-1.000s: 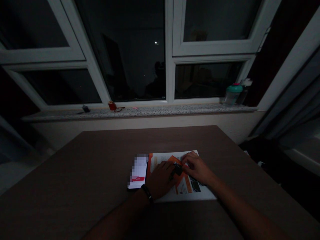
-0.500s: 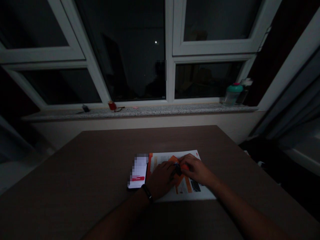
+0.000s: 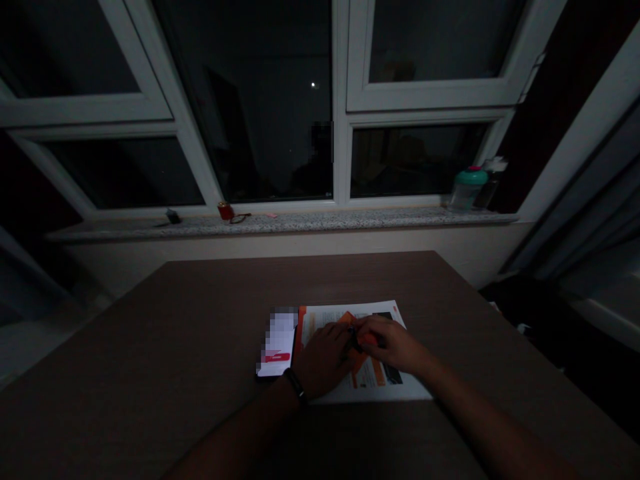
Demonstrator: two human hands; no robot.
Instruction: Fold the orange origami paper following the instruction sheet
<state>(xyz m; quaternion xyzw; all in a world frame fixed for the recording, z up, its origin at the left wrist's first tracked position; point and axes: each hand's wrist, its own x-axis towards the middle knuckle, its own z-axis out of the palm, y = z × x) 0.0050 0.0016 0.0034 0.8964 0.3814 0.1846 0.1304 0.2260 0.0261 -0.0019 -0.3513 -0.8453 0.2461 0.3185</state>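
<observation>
A printed sheet or booklet in white and orange lies on the brown table, under both hands. My left hand, with a dark band at the wrist, rests on it with bent fingers around a small dark object. My right hand is curled beside that object, thumb and fingers close together near an orange-red piece. The dim light hides the details of both grips. Just left of the page lies a lit phone, its screen partly pixelated.
The table reaches to a wall below a stone windowsill. On the sill stand a red jar, a small dark item and a bottle with a teal lid. Curtains hang at the sides.
My right hand's fingers have shifted slightly down and left, closer to my left hand, uncovering a dark picture on the page's upper right. My left hand is nearly unmoved.
</observation>
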